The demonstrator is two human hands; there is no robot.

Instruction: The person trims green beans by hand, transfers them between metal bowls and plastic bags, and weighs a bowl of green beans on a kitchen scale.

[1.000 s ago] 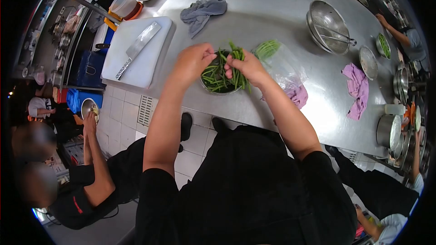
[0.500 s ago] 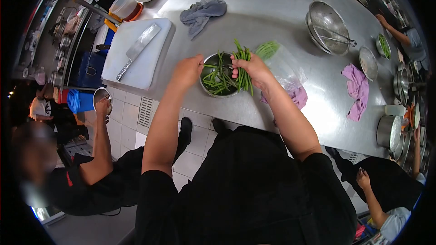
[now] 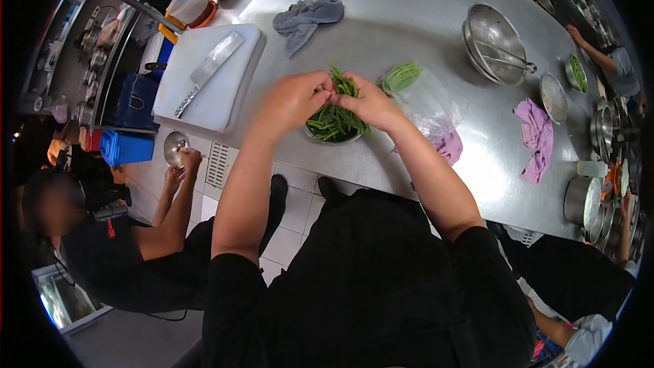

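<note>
A metal bowl (image 3: 335, 142) of green beans (image 3: 332, 125) stands near the table's front edge. Over it, my left hand (image 3: 297, 101) and my right hand (image 3: 371, 103) meet at their fingertips. The left thumb and fingers are pinched together at a bean, mostly covered by the fingers. A bunch of beans is gripped in my right hand, with some tips poking out above the fingers. To the right of that hand lies a clear plastic bag (image 3: 430, 105) with more green beans (image 3: 402, 77) at its mouth.
To the left, a cleaver (image 3: 210, 71) lies on a white cutting board (image 3: 170, 99). A grey cloth (image 3: 308, 19), metal strainers (image 3: 501, 41) and pink cloths (image 3: 535, 140) are on the table. A co-worker at left holds a small bowl (image 3: 176, 148); other people stand at right.
My left hand has moved right and my right hand slightly left, so the fingertips now meet over the bowl. The co-worker at left has brought a second hand to the small bowl.
</note>
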